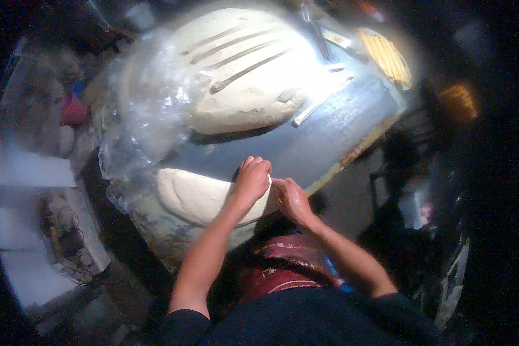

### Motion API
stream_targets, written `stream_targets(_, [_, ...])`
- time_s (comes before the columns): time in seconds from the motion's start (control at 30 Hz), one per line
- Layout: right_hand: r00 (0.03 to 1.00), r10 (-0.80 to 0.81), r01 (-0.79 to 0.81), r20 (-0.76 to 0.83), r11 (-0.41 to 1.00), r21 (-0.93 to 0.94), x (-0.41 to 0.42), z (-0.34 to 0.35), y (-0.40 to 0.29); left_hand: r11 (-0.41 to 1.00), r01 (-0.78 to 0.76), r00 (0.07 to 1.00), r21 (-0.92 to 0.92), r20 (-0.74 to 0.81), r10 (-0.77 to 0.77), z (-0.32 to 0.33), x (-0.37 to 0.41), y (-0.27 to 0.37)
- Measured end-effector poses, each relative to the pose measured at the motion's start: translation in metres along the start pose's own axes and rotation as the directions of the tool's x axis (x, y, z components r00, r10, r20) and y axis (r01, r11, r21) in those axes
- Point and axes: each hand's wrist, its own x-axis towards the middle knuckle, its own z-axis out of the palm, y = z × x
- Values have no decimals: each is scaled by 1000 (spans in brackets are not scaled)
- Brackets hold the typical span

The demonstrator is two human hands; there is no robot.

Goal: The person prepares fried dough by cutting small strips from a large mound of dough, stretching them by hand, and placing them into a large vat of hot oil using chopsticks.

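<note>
A long, pale slab of dough (199, 194) lies along the near edge of the metal-topped table, directly before me. My left hand (254, 179) is closed around its right end, and a white bit of dough shows beside the knuckles. Close against it, my right hand (292, 201) pinches the same end with bent fingers; the fingertips are partly hidden. Beyond my hands rests a much larger dough mass (242, 104), with several long, narrow strips or grooves across its top. A thin dough strip (309, 113) lies to the right of that mass.
Crumpled clear plastic sheeting (151, 99) covers the left side of the large dough. At the far right of the table (328, 134) are a plate of yellow sticks (385, 56) and a flat blade-like tool (335, 38). A red container (73, 110) and tangled cords (71, 246) are at left.
</note>
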Motion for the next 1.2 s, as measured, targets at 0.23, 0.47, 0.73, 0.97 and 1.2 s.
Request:
stream_targets(0.23, [895, -173, 160, -410, 985, -68, -10, 49, 17, 910, 228, 964, -348, 210, -162, -3, -5, -13])
stream_targets(0.47, [884, -168, 53, -436, 963, -263, -10, 69, -6, 905, 43, 943, -424, -283, -177, -37, -67, 21])
stream_targets(0.73, [889, -32, -60, -456, 981, -186, 13, 66, -19, 284, 269, 814, -920, 60, -578, -41, -209, 19])
stream_targets(0.97, [874, -308, 271, -376, 951, -149, -16, 44, -87, -308, 432, 875, -848, 477, -87, -24, -224, 26])
stream_targets(1.2, [702, -411, 366, -582, 909, -202, -131, -89, -134, -636, -389, 912, -666, -183, -366, -26, -176, -20])
